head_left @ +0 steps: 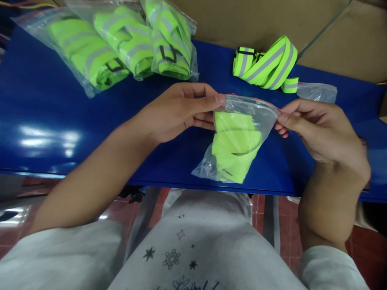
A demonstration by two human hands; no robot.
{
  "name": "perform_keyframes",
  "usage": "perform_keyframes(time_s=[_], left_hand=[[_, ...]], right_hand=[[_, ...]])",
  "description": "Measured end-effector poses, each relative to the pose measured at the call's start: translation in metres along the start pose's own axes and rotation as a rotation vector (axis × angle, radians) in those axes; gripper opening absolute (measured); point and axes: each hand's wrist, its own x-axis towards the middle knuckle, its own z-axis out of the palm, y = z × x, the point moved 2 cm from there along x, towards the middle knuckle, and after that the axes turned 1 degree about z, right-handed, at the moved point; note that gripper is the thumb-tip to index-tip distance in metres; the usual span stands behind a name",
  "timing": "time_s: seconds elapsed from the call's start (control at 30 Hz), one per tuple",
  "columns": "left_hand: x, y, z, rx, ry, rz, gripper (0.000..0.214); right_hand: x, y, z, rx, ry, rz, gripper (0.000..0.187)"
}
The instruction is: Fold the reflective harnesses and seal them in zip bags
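Observation:
A clear zip bag [242,117] with a red seal strip hangs between my hands over the near edge of the blue table [45,108]. Inside it sits a folded neon-green reflective belt [236,147]. My left hand [181,110] pinches the bag's top left corner between thumb and fingers. My right hand [314,125] pinches the top right corner, at the end of the seal strip. Both hands hover just above the table surface.
Three filled bags of green belts [127,40] lie at the back left. A loose rolled belt with grey stripes [267,62] rests at the back right, next to an empty clear bag [317,92]. Brown cardboard [256,20] stands behind the table. My lap is below.

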Motion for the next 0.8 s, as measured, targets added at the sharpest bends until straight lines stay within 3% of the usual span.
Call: perform_keyframes(time_s=[0.23,0.5,0.6,0.8], left_hand=[[-0.003,0.004,0.0,0.069,-0.038,0.125,0.032],[-0.007,0.013,-0.005,0.329,0.23,0.486,0.014],[-0.007,0.014,-0.004,0.319,0.246,0.49,0.013],[-0.009,0.01,0.003,0.224,0.244,0.365,0.011]], right_hand=[[0.001,0.0,0.006,0.045,-0.046,-0.014,0.018],[-0.003,-0.008,0.01,0.136,0.06,-0.114,0.019],[-0.002,-0.008,0.015,0.143,0.059,-0.139,0.014],[0.001,-0.004,0.026,0.111,0.084,-0.118,0.007]])
